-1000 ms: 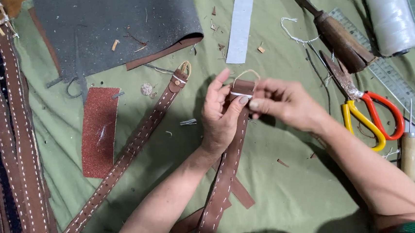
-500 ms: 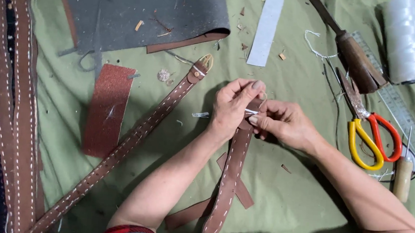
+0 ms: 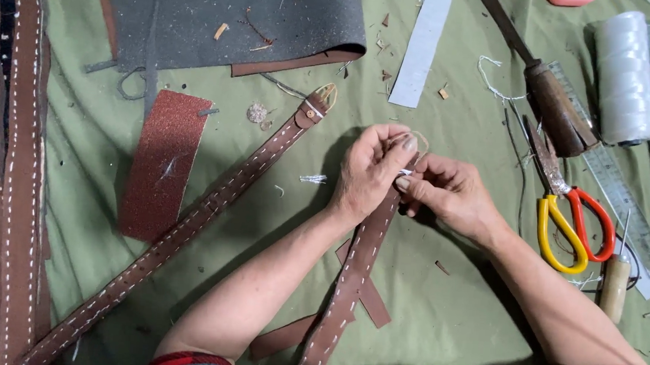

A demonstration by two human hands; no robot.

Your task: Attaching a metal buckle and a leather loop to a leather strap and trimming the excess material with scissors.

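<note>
Mid-frame, slightly right of centre: I've got both hands on the top end of the stitched leather strap [image 3: 348,283], which runs from my fingers down to the bottom edge. Looks like I'm at the buckle end, working the metal ring [image 3: 419,140] and the folded tip w/ a bit of white thread. That's my read, not certain.

Grip: left hand [image 3: 367,174] is curled over the strap end, fingers pressed together, thumb and forefinger pinching the leather just below the ring. Right hand [image 3: 450,195] comes in from the right, fingertips closed on the same end, touching the left's. Can't tell if a needle is between them; too small and hidden.

Next move, as I judge it: needs a steady pinch w/ the left so the fold doesn't slip while the right pulls or threads, small and precise, no big arm travel.

Nearby: 2nd stitched strap [image 3: 184,234] lies diagonally to the left, apart from my hands. Scissors w/ yellow and red handles [image 3: 566,222] at right, white thread spool [image 3: 626,78] upper right, all on the green cloth [image 3: 278,194].
</note>
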